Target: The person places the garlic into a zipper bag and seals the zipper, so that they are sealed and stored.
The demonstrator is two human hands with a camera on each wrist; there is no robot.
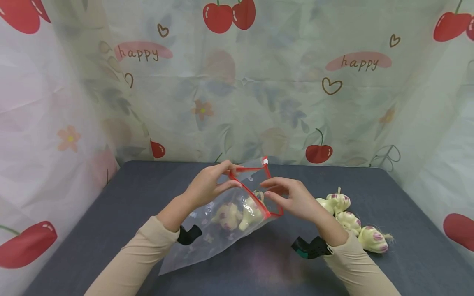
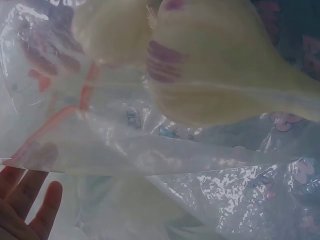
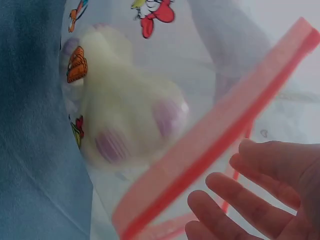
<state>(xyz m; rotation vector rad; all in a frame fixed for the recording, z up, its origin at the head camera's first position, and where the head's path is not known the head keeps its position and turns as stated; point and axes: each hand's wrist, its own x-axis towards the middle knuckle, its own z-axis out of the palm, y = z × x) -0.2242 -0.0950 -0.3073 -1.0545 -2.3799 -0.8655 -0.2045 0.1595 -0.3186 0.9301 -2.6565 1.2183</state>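
A clear zip bag [image 1: 185, 257] with a red-edged mouth lies tilted over the table, its mouth spread toward the right. Two garlic bulbs, a left one [image 1: 226, 216] and a right one [image 1: 250, 213], show through the plastic. My left hand [image 1: 211, 185] grips the bag's rim between thumb and fingers. Right at the mouth is my right hand [image 1: 292, 197], fingers loosely bent and holding nothing. In the right wrist view its fingers [image 3: 240, 200] are spread beside the red zip strip [image 3: 200, 155], and a purple-marked garlic bulb [image 3: 125, 105] sits inside the bag.
Several loose garlic bulbs [image 1: 373, 239] lie in a row on the dark table [image 1: 148, 197], to the right of my right hand. A printed curtain [image 1: 259, 102] stands behind the table and along both sides. Each wrist wears a black band [image 1: 312, 248].
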